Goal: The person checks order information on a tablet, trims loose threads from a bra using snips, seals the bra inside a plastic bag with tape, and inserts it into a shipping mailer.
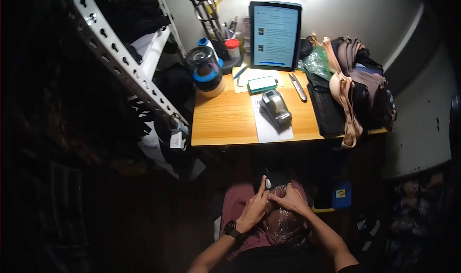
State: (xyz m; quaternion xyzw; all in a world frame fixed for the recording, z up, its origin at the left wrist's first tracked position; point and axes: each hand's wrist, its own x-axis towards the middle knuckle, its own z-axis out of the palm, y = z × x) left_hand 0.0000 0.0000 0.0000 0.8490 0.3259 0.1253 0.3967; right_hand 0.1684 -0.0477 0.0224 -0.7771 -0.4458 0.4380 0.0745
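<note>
On my lap lies a clear plastic bag (284, 225) with something brownish inside; glare and folds hide what it is. My left hand (255, 205), with a black watch (232, 229) on its wrist, is at the bag's upper left, thumb and fingers closed on the plastic and the index finger pointing up. Beside that finger shows a small white piece (268, 183) against something black. Across from it, my right hand (291, 199) pinches the upper right part of the bag. Both hands are close together, below the table's front edge.
On the wooden table (223, 124) stand a tablet (275, 35), a tape dispenser (276, 108), a box cutter (298, 86) and a jar-like container (204, 71). Bras (345, 90) pile up at the right, some overhanging the edge. A perforated metal shelf post (115, 47) rises left.
</note>
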